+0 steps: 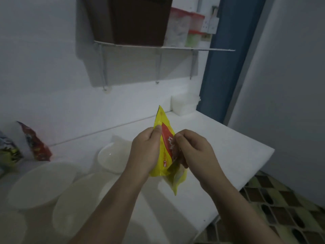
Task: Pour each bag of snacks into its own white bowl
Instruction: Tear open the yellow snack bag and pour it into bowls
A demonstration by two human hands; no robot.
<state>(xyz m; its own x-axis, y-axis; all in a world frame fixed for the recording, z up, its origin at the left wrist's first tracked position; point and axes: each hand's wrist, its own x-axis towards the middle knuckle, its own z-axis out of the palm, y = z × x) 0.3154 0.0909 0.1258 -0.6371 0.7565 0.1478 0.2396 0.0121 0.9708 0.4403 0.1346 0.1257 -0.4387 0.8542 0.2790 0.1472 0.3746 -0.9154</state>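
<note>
Head view: looking down on a white table in dim light, the frame slightly blurred.
Yellow bag: a yellow snack bag with a red panel, held in the air above the table at the centre of the frame, standing roughly upright with one corner pointing to 12 o'clock and another to 6 o'clock.
Left hand: at 9 o'clock of the bag, fingers curled round its left edge, thumb pressed on the front near the top.
Right hand: at 3 o'clock of the bag, fingers curled in and pinching its right edge, where the film is crumpled.
Far bowl: a white bowl on the table at 9 o'clock of the left hand, partly hidden behind it.
Near bowls: two more white bowls at 8 o'clock, one further left, one beside the left forearm; what they contain cannot be told.
Other bags: a red snack bag and a darker patterned one stand against the wall at 9 o'clock, at the frame edge.
Shelf: on the wall at 12 o'clock, carrying a brown box and plastic containers.
Floor: patterned tiles at 4 o'clock.
</note>
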